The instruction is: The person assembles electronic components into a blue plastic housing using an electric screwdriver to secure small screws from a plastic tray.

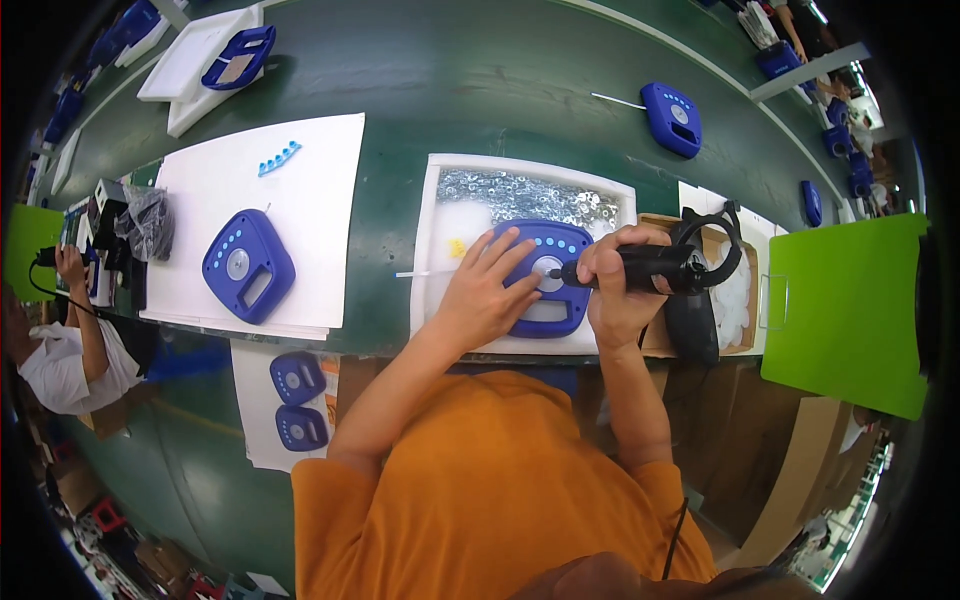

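Housing, blue moulded plastic, rounded, with a pale round disc, light-blue round buttons and a slotted handle [574,302]: centre of the frame, lying over a white foam tray [428,220].

Left hand, bare [478,298]: over the left part of that housing, fingers apart, tips on its face near the disc.

Right hand, bare [618,290]: just right of centre, fingers clamped on a black cylindrical power driver [655,268], which points left. Driver tip: at the disc; contact cannot be told.

Small shiny metal parts, many [545,193]: spread in the tray, above the housing. Yellow small pieces [457,247]: tray's left part.

Brown cardboard box [657,338]: right of the tray, holding white pieces [733,318].

Second blue housing of like form [268,254]: left of centre, tilted, on a white sheet [325,175]; light-blue scalloped strip [279,159] above it.

Third blue housing [660,116]: upper right, on the green tabletop [480,100].

Bright green panel [850,310]: right edge.

Co-worker in white top [75,370]: far left.
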A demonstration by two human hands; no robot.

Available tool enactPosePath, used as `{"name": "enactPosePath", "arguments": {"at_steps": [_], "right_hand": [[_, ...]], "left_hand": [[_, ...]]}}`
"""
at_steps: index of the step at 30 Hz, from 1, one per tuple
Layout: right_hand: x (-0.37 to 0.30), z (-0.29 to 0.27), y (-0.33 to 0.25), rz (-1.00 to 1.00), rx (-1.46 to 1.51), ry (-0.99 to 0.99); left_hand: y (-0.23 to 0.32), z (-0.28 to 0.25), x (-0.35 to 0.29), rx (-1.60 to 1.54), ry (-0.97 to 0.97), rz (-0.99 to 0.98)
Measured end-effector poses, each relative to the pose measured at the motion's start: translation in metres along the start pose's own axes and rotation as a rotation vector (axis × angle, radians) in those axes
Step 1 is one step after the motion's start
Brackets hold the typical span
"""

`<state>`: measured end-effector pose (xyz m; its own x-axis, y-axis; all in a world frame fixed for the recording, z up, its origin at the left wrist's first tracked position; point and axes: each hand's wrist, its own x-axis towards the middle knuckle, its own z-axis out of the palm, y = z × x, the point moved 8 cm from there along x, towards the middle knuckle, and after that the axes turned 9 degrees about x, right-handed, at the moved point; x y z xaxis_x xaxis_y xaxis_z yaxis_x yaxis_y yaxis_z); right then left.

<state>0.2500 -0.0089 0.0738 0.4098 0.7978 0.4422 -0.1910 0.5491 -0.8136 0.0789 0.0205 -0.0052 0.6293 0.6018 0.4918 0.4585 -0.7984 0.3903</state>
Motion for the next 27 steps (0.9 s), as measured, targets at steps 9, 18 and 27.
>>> {"name": "enactPosePath", "arguments": {"at_steps": [9,18,27], "right_hand": [[-0.004,0.001,0.018,0.091,0.034,-0.08],[-0.007,0.001,0.036,0.247,0.01,-0.171],[-0.002,0.001,0.042,0.285,0.089,-0.255]], "left_hand": [[0.001,-0.001,-0.001,-0.001,0.016,0.019],[0.001,-0.002,0.001,-0.006,0.003,0.031],[0.001,-0.002,0.001,-0.012,0.004,0.029]]}}
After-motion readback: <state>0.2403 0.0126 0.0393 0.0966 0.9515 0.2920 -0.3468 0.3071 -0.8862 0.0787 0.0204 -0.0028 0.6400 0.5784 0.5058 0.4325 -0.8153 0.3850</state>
